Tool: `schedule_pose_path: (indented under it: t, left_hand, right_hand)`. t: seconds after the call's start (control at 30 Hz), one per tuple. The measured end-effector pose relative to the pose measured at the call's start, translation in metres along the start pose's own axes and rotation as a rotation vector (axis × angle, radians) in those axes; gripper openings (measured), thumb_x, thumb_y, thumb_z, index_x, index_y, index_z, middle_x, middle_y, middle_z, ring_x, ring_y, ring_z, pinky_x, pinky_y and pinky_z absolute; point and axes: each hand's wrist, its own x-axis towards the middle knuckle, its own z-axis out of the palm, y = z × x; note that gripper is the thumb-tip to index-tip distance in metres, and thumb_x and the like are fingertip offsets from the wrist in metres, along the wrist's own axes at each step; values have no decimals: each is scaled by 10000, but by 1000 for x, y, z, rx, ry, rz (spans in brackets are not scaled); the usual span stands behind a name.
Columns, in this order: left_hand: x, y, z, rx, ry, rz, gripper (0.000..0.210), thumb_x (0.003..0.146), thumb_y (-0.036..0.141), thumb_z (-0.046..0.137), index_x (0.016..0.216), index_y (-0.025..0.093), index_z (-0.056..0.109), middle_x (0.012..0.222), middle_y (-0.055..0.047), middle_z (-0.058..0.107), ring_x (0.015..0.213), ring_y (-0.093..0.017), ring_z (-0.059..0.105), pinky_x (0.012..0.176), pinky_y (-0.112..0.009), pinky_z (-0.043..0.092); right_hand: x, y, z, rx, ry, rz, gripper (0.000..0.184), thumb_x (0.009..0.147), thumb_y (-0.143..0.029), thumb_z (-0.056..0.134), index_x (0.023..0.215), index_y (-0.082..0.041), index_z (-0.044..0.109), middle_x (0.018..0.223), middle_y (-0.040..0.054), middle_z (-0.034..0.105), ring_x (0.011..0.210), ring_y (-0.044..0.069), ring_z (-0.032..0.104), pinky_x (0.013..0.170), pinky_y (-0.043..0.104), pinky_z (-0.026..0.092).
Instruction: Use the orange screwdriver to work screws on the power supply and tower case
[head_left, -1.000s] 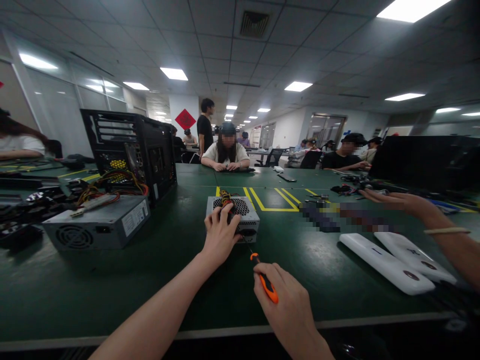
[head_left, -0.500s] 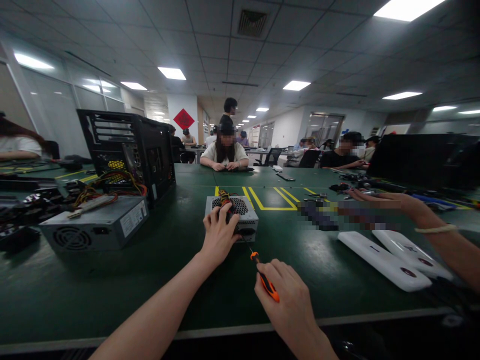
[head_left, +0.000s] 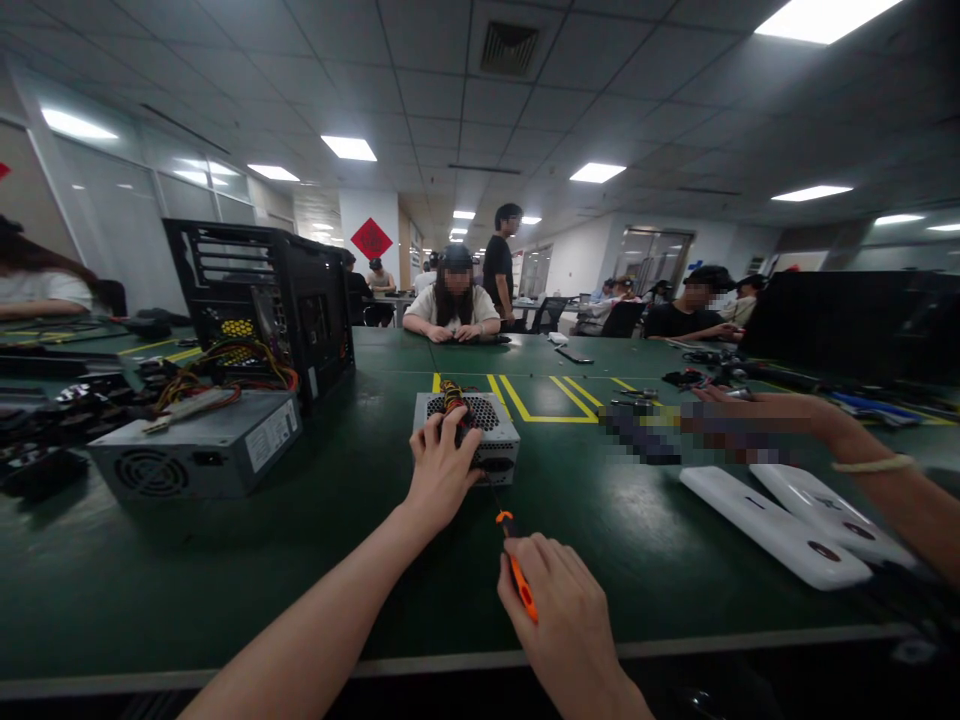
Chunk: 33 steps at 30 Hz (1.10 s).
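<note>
A grey computer power supply with a perforated top stands on the green table in front of me. My left hand grips it from above and the near side, fingers bent over its top. A bundle of coloured cables lies on top, partly under those fingers. My right hand is closed around the handle of an orange and black screwdriver. The screwdriver's thin shaft points up and away, its tip at the near face of the power supply. Whether the tip sits in a screw is too small to tell.
To the left are a second power supply and an open black computer case. White boxes lie on the right, under a co-worker's arm. A black monitor stands behind them. Another person sits opposite.
My right hand and the screwdriver handle have shifted slightly left and down. My left hand stays on the power supply. In the background, a standing person has moved right.
</note>
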Motion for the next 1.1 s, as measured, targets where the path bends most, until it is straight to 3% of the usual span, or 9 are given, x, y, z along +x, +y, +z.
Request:
schedule_pose_path:
  t: [0.2, 0.47, 0.83, 1.0, 1.1]
  left_hand:
    - [0, 0, 1, 2, 5, -3, 487, 594, 240, 660, 1040, 277, 466, 1284, -47, 250, 1142, -294, 200, 869, -481, 252]
    - [0, 0, 1, 12, 5, -2, 467, 609, 253, 644, 1040, 283, 467, 1291, -44, 252, 1135, -290, 215, 860, -470, 257]
    - [0, 3, 5, 44, 16, -18, 483, 587, 376, 644, 1021, 247, 476, 1288, -69, 250, 1139, -311, 195, 858, -487, 240]
    - [0, 4, 5, 32, 24, -17, 436, 609, 376, 625, 1005, 254, 488, 1284, -62, 262, 1132, -309, 203, 853, -486, 240]
    - [0, 4, 5, 25, 27, -14, 429, 612, 365, 625, 1004, 254, 491, 1280, -65, 267, 1132, -307, 201, 852, -485, 239]
  right_hand:
    - [0, -5, 4, -42, -30, -19, 204, 752, -122, 360, 681, -203, 534, 672, 39, 457, 618, 151, 408, 563, 266, 292]
    - [3, 7, -2, 292, -73, 89, 102, 809, -246, 416, 851, -175, 477, 723, 11, 516, 657, 119, 503, 599, 229, 387]
    - [4, 1, 1, 86, -96, -51, 199, 752, -116, 380, 726, -187, 564, 694, 49, 474, 642, 144, 445, 567, 262, 362]
    - [4, 5, 1, 139, -37, -25, 172, 801, -246, 406, 881, -161, 532, 701, 40, 518, 630, 133, 481, 578, 248, 378]
    - [3, 6, 1, 144, -4, -29, 161, 809, -216, 389, 870, -143, 518, 668, 33, 523, 600, 124, 479, 561, 238, 373]
